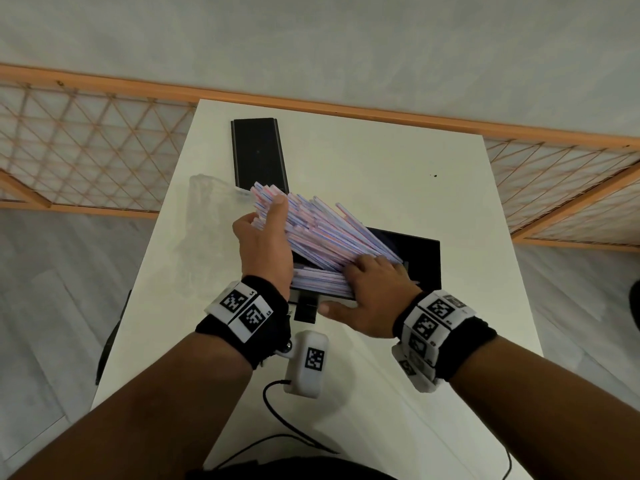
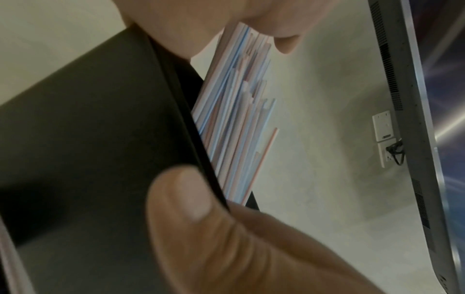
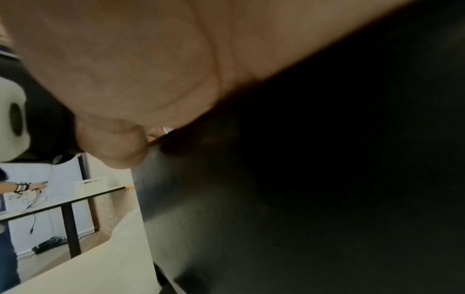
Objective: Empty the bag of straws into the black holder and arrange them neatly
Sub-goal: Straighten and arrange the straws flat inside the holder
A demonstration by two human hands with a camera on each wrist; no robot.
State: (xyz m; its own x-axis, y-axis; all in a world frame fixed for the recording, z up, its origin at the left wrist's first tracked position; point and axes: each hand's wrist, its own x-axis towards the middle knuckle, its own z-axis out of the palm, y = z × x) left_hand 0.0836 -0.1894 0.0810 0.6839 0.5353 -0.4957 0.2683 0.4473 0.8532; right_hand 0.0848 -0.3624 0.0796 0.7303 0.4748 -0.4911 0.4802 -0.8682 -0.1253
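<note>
A: Starting at the left, what is there?
B: An empty clear bag (image 1: 207, 192) lies on the white table (image 1: 398, 174), its near corner by the black lid (image 1: 259, 154), which lies flat further back.

A: And the left hand (image 1: 265, 244)?
B: It is at the left end of the straws (image 1: 318, 230), fingers curled over the raised tips. From the left wrist camera its thumb (image 2: 191, 201) presses the holder's (image 1: 426, 258) black wall.

A: Where are the straws?
B: They are a fanned, striped bundle, slanting from upper left down into the open holder at the table's middle. More lie flat inside, along its near side.

A: The right hand (image 1: 370, 299)?
B: It lies over the lower ends at the holder's near edge, fingers fairly straight, thumb stretched left. Its own camera shows mostly palm and dark wall.
</note>
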